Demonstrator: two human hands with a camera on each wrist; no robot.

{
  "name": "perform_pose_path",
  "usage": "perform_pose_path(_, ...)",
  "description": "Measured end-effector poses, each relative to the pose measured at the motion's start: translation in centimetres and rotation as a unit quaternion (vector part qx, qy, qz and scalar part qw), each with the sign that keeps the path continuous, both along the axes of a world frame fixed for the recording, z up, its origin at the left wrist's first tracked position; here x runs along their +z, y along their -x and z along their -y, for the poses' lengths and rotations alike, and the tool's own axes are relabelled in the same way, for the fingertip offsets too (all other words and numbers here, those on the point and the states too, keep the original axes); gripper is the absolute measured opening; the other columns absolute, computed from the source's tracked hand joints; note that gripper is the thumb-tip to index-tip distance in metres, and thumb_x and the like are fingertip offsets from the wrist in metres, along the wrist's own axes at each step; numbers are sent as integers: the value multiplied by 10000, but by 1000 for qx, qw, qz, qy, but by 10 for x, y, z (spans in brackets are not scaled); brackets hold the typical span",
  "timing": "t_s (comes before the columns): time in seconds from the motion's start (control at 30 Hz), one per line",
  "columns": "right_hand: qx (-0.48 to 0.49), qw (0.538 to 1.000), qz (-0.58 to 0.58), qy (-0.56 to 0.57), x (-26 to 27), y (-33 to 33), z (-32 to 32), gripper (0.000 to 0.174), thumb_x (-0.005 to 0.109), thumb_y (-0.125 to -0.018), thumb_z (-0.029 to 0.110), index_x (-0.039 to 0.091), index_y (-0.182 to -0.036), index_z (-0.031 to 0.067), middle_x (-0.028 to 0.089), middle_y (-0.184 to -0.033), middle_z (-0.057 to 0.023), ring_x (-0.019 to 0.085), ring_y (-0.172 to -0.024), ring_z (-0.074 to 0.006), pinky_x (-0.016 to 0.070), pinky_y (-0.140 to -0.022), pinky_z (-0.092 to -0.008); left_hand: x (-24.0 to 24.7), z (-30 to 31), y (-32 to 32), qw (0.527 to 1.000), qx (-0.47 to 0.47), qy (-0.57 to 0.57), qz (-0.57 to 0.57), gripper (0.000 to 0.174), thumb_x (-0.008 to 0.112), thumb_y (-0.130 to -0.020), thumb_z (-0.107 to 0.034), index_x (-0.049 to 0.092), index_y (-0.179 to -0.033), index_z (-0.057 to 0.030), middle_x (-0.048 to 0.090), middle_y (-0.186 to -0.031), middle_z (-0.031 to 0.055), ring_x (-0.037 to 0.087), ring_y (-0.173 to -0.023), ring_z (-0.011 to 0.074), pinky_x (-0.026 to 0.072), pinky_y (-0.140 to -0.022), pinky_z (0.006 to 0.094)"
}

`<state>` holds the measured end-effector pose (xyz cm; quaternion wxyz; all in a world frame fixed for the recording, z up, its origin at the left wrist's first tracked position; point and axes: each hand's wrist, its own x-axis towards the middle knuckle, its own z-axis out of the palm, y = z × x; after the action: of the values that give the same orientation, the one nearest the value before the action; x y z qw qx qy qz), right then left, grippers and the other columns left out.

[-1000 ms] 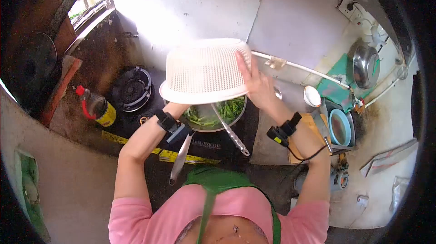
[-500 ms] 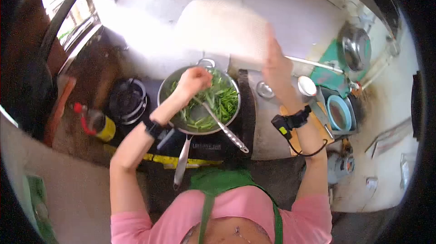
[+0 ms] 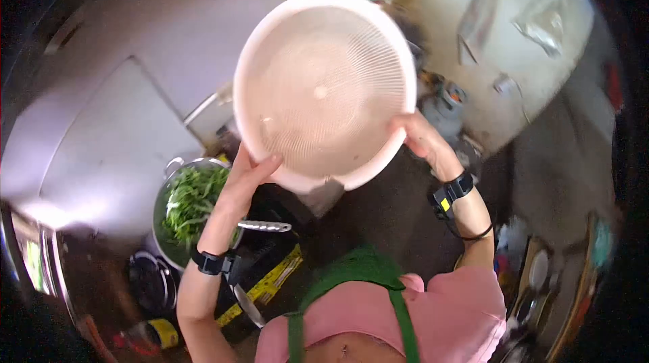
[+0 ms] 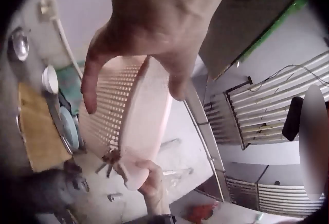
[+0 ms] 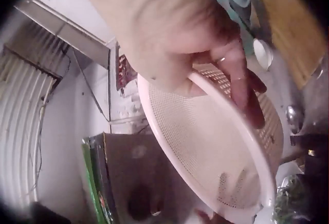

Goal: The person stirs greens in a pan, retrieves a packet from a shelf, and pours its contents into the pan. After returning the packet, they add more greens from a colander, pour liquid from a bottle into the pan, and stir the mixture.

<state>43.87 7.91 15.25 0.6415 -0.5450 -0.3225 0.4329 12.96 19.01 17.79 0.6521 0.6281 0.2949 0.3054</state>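
Observation:
A pale plastic colander (image 3: 324,86) is held up in front of me, its empty inside facing the head camera. My right hand (image 3: 407,130) grips its right rim, with the fingers curled over the edge (image 5: 234,77). My left hand (image 3: 260,165) rests against the lower left rim with its fingers straight and spread, as the left wrist view shows (image 4: 154,39). Below left, a steel pan (image 3: 164,190) full of cut green vegetables (image 3: 189,202) sits on the stove, with a metal ladle handle (image 3: 265,226) sticking out to the right.
A gas burner (image 3: 150,283) lies left of the pan, and a bottle with a yellow label (image 3: 155,332) lies near the bottom edge. A grey wall panel (image 3: 101,140) fills the left. Clutter and dishes (image 3: 537,275) stand at the right.
The colander came off the pan and now faces me with its inside up. My left hand left the greens and came back to its rim. The head view swung right.

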Motion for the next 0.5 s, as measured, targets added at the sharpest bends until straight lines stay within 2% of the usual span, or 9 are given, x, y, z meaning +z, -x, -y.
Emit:
perform_pose_path(0.13, 43, 999, 5, 25, -31, -41, 66, 646, 683, -757, 212, 396, -1263, -68, 602, -1067, -143, 649, -816, -187, 551, -684, -298, -40, 12, -78, 993, -43, 104, -24, 637, 579, -808, -51, 295, -1374, 9, 548, -1193, 119, 532, -1077, 169, 487, -812, 307)
perform_pose_path(0.17, -116, 979, 156, -64, -43, -45, 79, 766, 699, -770, 304, 312, -1327, -51, 612, -1052, -175, 661, -795, -232, 552, -675, -341, -52, 18, -99, 988, -41, 150, -9, 655, 544, -791, 0, 278, -1390, 15, 560, -1180, 123, 537, -1066, 167, 486, -811, 306)
perform_pose_path(0.2, -235, 907, 348, 21, -43, -46, 107, 811, 696, -757, 294, 260, -1354, -38, 568, -1117, -236, 631, -917, -322, 526, -765, -442, -54, 34, -121, 983, -29, 158, -84, 738, 503, -759, 34, 211, -1433, -35, 538, -1209, 127, 544, -1054, 193, 487, -823, 311)
perform_pose_path(0.23, -333, 783, 525, 11, -50, -45, 129, 823, 700, -726, 325, 295, -1351, -26, 514, -1201, -241, 536, -1084, -374, 387, -940, -554, -69, 44, -143, 977, -41, 186, -97, 734, 504, -760, 25, 222, -1433, -57, 523, -1223, 130, 550, -1040, 212, 496, -830, 332)
perform_pose_path(0.27, -249, 689, 680, 41, -78, -54, 150, 826, 701, -699, 356, 332, -1343, -5, 438, -1303, -210, 392, -1235, -357, 221, -1050, -563, -90, 50, -166, 968, -60, 215, -114, 730, 505, -761, 16, 234, -1432, -79, 508, -1237, 134, 556, -1026, 232, 505, -836, 354)
perform_pose_path(0.3, -153, 646, 747, 51, -88, -42, 177, 843, 688, -698, 381, 316, -1346, -9, 402, -1307, -231, 285, -1279, -393, 175, -1053, -569, -112, 53, -185, 955, -84, 239, -156, 715, 495, -763, 12, 245, -1425, -93, 493, -1248, 139, 554, -1036, 257, 513, -839, 389)
perform_pose_path(0.33, -121, 781, 601, -121, -95, -41, 203, 727, 686, -703, 365, 422, -1286, 20, 423, -1259, -220, 303, -1246, -397, 185, -1043, -582, -132, 66, -212, 938, -110, 256, -205, 701, 484, -764, 8, 256, -1417, -108, 479, -1259, 145, 551, -1046, 282, 520, -843, 424)
perform_pose_path(0.47, -127, 849, 494, 137, -232, -35, 284, 311, 674, -720, 245, 607, -995, 117, 587, -876, -64, 567, -912, -294, 396, -917, -463, -193, 162, -310, 857, -251, 269, -362, 542, 442, -818, -58, 287, -1335, -14, 481, -1225, 200, 541, -1080, 338, 526, -833, 479)
perform_pose_path(0.5, -158, 852, 476, 151, -251, -47, 311, 311, 674, -720, 245, 607, -995, 117, 587, -876, -64, 567, -912, -294, 396, -917, -463, -197, 192, -332, 842, -308, 280, -343, 508, 465, -874, -156, 296, -1323, 11, 465, -1236, 227, 544, -1076, 352, 529, -823, 473)
